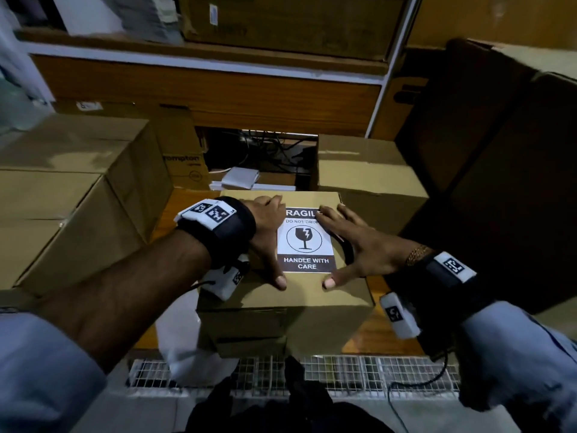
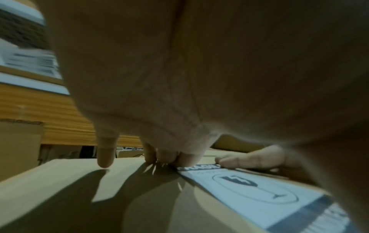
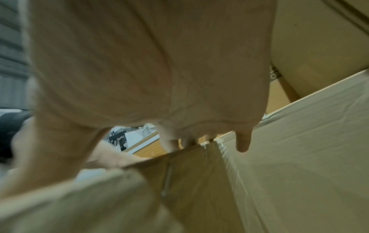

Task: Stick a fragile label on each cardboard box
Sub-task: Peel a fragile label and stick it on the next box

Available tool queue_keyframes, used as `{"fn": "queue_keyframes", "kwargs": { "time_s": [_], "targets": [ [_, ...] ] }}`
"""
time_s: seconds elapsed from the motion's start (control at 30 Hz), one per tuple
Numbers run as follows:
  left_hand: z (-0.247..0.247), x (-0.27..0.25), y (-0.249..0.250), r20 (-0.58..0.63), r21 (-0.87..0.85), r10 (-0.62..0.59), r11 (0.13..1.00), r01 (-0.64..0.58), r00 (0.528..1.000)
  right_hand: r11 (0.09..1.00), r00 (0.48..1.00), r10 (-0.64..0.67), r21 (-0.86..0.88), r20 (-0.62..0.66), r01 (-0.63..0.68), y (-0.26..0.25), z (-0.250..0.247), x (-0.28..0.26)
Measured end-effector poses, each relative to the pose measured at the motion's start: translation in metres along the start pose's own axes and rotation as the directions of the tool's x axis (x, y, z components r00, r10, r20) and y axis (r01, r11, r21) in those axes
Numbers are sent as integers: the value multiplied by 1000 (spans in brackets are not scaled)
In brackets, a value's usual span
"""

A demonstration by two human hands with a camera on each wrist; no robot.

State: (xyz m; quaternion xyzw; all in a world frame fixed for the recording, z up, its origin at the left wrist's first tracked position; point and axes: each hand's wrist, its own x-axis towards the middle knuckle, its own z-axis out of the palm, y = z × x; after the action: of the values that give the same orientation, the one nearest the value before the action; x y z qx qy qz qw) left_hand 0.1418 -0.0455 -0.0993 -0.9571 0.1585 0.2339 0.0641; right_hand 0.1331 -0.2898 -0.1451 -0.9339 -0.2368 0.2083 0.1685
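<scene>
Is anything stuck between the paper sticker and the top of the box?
Nothing visible. The white paper fragile label lies flat on the brown cardboard box, left hand and right hand pressing its sides.

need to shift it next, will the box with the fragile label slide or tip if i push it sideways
The box is squat and broad with a flat top, so it would probably slide rather than tip. It sits on a smooth wooden surface. The label lies flat under the left hand and right hand; weight unknown.
</scene>
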Motion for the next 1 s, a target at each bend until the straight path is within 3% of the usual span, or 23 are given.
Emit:
{"fn": "queue_keyframes", "kwargs": {
  "time_s": [0.1,0.2,0.33,0.47,0.6,0.8,1.0],
  "targets": [
    [4,-6,-8,-7,-77,11,997,-11,1000,995,998,-9,100,-56,15,-2,4,-4],
    [8,-14,-25,-87,-254,-24,967,1,996,984,979,9,176,-204,28,-3,13,-9],
    [11,-37,-52,-185,-433,-128,901,36,974,987,929,-1,151,-371,62,-5,27,-20],
    [28,-59,-59,-281,-531,-224,846,44,933,990,935,13,135,-354,38,-7,40,-23],
    [58,-69,-56,-268,-640,-222,768,-1,937,987,922,32,157,-386,31,-10,48,-23],
    [97,-84,-48,-272,-802,-243,592,-81,931,982,914,166,143,-370,-120,-6,64,-30],
    [139,-91,-49,-242,-868,-290,491,-73,926,916,896,245,392,-371,-88,-19,72,-42]
  ]
}}
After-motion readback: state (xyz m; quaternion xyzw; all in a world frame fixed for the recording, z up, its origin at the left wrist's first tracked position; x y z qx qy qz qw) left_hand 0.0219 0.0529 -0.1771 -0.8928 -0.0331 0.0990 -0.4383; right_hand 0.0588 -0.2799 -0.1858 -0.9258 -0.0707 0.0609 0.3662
